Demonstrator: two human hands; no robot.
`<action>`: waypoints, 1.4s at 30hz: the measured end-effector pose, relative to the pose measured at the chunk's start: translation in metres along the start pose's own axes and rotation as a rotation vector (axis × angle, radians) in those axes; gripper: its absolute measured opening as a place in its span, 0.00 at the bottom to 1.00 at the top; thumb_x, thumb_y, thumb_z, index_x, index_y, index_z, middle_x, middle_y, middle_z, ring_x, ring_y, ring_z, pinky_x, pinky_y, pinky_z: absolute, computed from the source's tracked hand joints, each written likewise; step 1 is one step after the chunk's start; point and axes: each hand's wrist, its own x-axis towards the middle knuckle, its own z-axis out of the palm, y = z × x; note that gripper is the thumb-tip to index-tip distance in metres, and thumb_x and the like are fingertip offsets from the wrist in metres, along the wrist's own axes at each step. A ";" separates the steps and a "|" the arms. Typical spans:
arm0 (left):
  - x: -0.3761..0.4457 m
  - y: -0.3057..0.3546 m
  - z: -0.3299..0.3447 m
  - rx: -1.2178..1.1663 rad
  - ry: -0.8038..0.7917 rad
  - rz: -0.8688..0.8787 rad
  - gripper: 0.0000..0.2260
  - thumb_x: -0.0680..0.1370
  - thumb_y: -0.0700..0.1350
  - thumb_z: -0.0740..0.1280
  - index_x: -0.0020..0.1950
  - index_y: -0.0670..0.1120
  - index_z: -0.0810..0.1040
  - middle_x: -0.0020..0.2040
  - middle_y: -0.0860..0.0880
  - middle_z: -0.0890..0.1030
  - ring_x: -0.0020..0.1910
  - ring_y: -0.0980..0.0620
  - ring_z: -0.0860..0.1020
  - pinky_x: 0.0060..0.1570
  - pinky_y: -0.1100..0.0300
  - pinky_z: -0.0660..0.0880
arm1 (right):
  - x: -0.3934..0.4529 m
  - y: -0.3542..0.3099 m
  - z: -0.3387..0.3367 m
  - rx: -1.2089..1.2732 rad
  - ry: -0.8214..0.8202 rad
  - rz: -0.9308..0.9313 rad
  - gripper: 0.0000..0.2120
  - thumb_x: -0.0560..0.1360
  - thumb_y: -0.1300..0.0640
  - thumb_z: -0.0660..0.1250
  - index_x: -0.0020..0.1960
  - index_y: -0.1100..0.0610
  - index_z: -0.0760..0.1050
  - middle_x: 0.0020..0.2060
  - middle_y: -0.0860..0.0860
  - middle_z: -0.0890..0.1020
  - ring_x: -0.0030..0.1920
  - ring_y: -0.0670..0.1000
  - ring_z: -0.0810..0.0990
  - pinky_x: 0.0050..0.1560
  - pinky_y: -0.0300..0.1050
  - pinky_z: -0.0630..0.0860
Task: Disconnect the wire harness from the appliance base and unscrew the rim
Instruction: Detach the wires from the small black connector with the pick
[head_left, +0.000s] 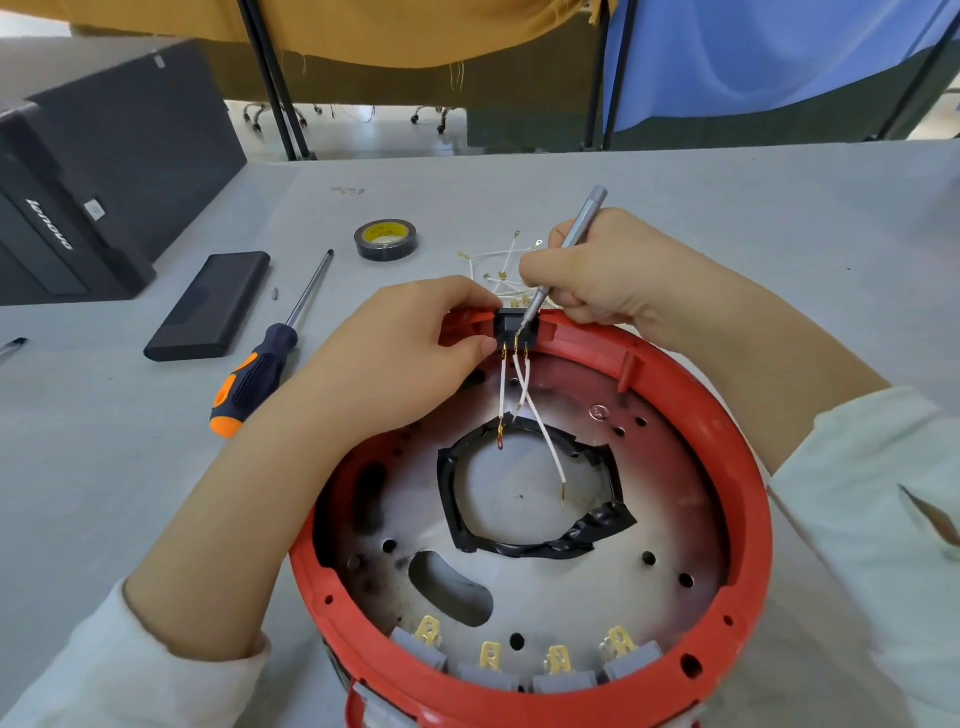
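Appliance base (530, 519) upside down on grey table (675, 208), near edge, with red rim (748, 467) around metal plate. Black connector block (514, 327) seated at far side of rim, with three white wires (524, 384) hanging from it over plate, loose ends above central hole edged with black tape. Left hand (410, 353) at left of block, fingers curled, thumb and fingertips pinching its side. Right hand (613, 275) just beyond rim, fingers closed around thin silver precision screwdriver (571, 244), tip down on top of block. Pile of loose white wires with gold terminals (498, 265) just beyond rim, partly hidden by hands. Farther beyond rim, roll of black tape (386, 239). Left of rim, large orange-and-black screwdriver (270, 353), then black flat case (208, 306). Four grey terminal blocks with gold tabs (519, 660) inside near side of rim.
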 end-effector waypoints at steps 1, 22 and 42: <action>0.000 0.000 0.000 -0.001 0.000 -0.002 0.13 0.77 0.47 0.65 0.61 0.56 0.76 0.55 0.59 0.79 0.55 0.60 0.75 0.51 0.67 0.67 | 0.000 -0.001 0.001 -0.025 -0.001 0.003 0.13 0.71 0.63 0.63 0.30 0.56 0.64 0.19 0.49 0.64 0.17 0.46 0.58 0.18 0.32 0.55; -0.001 0.000 0.000 -0.019 0.018 0.029 0.12 0.77 0.47 0.65 0.59 0.58 0.77 0.48 0.63 0.78 0.48 0.67 0.71 0.47 0.79 0.64 | -0.032 0.016 0.011 -0.121 0.323 -0.365 0.17 0.69 0.59 0.68 0.26 0.53 0.64 0.16 0.42 0.68 0.19 0.41 0.68 0.21 0.28 0.60; -0.001 0.000 -0.001 -0.005 0.012 0.016 0.12 0.77 0.47 0.65 0.60 0.57 0.76 0.50 0.62 0.78 0.50 0.63 0.73 0.46 0.79 0.64 | -0.028 0.018 0.012 -0.212 0.327 -0.506 0.17 0.71 0.54 0.71 0.28 0.49 0.66 0.21 0.42 0.71 0.26 0.39 0.71 0.29 0.29 0.64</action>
